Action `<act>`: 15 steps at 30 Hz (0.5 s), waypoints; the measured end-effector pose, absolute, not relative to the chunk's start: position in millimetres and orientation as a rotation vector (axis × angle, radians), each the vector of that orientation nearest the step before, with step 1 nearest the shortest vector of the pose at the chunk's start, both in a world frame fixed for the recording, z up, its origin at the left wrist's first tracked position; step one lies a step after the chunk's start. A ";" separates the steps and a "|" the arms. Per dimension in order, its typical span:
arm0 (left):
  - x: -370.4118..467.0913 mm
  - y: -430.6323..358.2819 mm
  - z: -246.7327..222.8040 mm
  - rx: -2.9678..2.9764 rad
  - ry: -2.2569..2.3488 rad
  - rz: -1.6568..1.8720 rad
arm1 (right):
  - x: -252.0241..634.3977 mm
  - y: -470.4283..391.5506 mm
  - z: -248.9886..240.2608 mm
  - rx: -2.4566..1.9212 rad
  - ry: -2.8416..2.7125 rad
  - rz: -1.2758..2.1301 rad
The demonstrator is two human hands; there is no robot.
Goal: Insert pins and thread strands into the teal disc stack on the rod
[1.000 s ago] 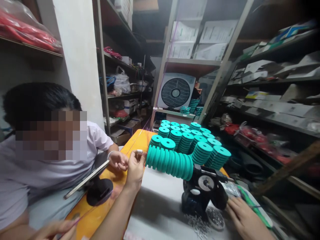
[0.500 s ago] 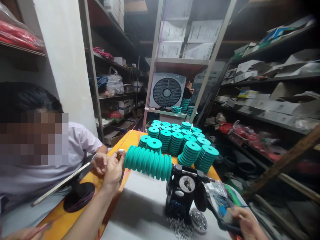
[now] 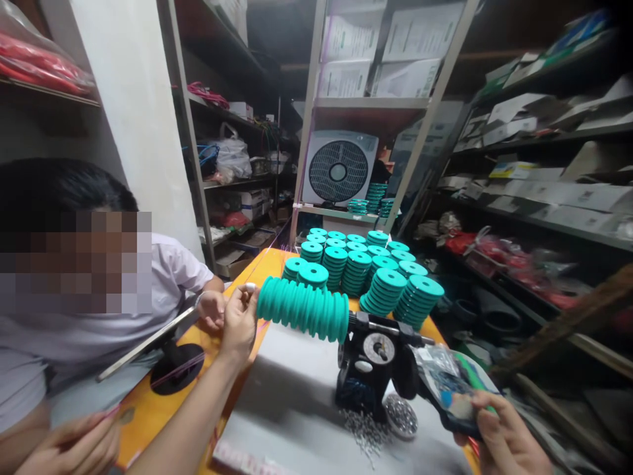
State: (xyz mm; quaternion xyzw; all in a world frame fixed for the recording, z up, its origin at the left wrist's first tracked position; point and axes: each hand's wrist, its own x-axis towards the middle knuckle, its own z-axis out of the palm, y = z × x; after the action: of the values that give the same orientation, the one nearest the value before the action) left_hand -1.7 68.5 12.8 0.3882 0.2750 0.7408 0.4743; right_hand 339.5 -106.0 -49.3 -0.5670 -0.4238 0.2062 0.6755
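Note:
My left hand (image 3: pixel 241 319) is raised at the free end of a row of teal spools (image 3: pixel 301 309) that sits on the shaft of a black winding machine (image 3: pixel 372 371). Its fingertips pinch a small white piece (image 3: pixel 250 287) close to the first spool. At the lower right, my right hand (image 3: pixel 509 441) grips a clear plastic packet (image 3: pixel 450 388) with blue and green contents. Small metal bits (image 3: pixel 368 429) lie scattered under the machine.
Stacks of teal spools (image 3: pixel 368 270) fill the far end of the orange table (image 3: pixel 163 412). A co-worker sits at the left, one hand (image 3: pixel 211 309) near mine, beside a tablet on a black stand (image 3: pixel 173 359). Metal shelves and a fan (image 3: pixel 339 170) surround the table.
My right hand went from resting flat by the machine to lifting the plastic packet. My left hand stayed at the spool row's end.

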 end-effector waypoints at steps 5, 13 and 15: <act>-9.7 70.4 15.1 1.012 0.623 1.780 | 333.9 -103.2 -39.9 -1.340 -1.019 0.449; -3.1 38.8 106.2 1.839 0.650 1.413 | 287.2 -155.6 -1.7 -1.580 -1.567 -0.374; 8.7 42.6 116.2 2.107 0.703 1.190 | 267.7 -163.3 -13.6 -1.590 -1.816 -0.173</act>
State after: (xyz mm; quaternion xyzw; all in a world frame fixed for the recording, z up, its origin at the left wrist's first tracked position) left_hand 8.7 42.6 116.2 0.7961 0.2657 0.4495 0.3058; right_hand 267.7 -163.3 -13.6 -0.6147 -0.7021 -0.0671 0.3530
